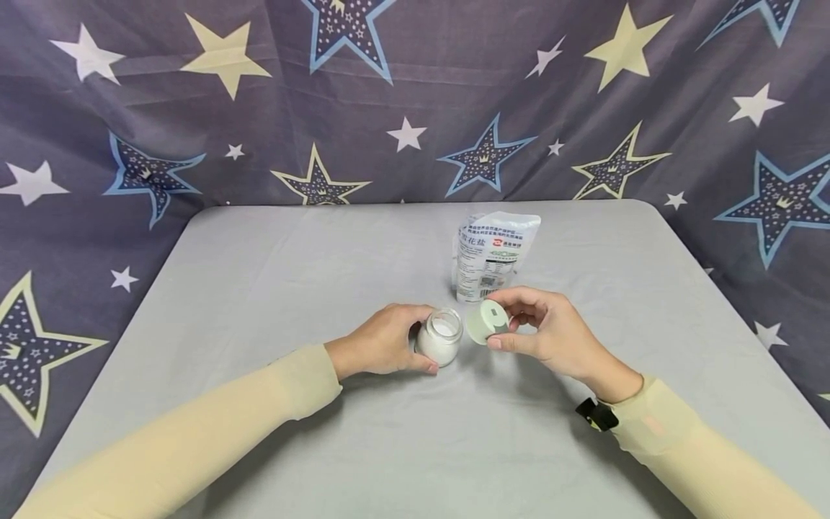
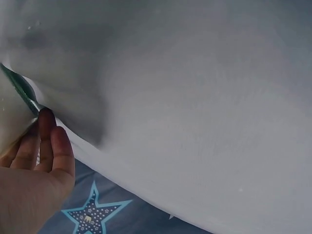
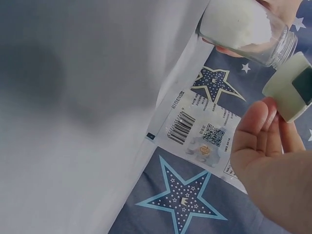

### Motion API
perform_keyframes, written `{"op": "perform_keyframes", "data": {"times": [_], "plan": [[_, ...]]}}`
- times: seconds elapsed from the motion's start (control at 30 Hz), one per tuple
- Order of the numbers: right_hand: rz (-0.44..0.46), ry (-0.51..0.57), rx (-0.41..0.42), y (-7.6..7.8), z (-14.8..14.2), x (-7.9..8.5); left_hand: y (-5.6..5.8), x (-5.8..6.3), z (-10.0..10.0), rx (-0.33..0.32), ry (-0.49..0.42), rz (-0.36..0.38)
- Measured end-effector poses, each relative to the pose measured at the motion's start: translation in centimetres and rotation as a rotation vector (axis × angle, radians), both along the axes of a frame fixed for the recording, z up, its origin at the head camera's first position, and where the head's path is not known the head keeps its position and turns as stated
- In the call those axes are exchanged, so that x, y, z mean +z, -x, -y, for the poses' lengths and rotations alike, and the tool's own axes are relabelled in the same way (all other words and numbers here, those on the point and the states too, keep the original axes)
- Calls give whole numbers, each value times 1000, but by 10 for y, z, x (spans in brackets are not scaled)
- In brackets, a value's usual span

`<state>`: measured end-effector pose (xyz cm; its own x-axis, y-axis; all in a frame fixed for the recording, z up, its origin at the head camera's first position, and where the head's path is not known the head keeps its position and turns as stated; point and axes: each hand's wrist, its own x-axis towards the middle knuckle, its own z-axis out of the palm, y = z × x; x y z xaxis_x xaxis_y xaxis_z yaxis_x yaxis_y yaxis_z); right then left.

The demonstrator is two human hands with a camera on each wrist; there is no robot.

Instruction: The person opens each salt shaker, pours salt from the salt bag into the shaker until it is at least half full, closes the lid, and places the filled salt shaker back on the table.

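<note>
A small clear glass jar (image 1: 439,342), with white contents and an uncovered mouth, is near the middle of the table. My left hand (image 1: 384,339) grips it from the left, thumb at the near side. In the right wrist view the jar (image 3: 239,24) appears largely filled with white stuff. Just right of the jar's mouth, my right hand (image 1: 551,331) pinches a pale green lid (image 1: 488,321), held tilted. The lid (image 3: 287,87) has a dark patch on it. What my left hand (image 2: 36,180) holds is hard to make out in the left wrist view.
Behind the lid stands a white and pale blue printed pouch (image 1: 489,252), its barcode facing me. A light grey cloth covers the table (image 1: 311,259). A dark star-patterned curtain (image 1: 415,94) hangs along the back.
</note>
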<state>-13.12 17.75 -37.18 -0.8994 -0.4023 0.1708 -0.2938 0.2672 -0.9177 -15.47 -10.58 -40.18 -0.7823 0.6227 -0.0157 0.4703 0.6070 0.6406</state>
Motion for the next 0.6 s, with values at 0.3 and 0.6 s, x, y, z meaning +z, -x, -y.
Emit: {"op": "perform_keyframes", "data": {"times": [0.3,0.6], "plan": [[0,13,-6,1,1,0,0,3,-1,-20,-22,7],[-15,23,-4,1,4,2,-1,4,-3,-29,-48,28]]}}
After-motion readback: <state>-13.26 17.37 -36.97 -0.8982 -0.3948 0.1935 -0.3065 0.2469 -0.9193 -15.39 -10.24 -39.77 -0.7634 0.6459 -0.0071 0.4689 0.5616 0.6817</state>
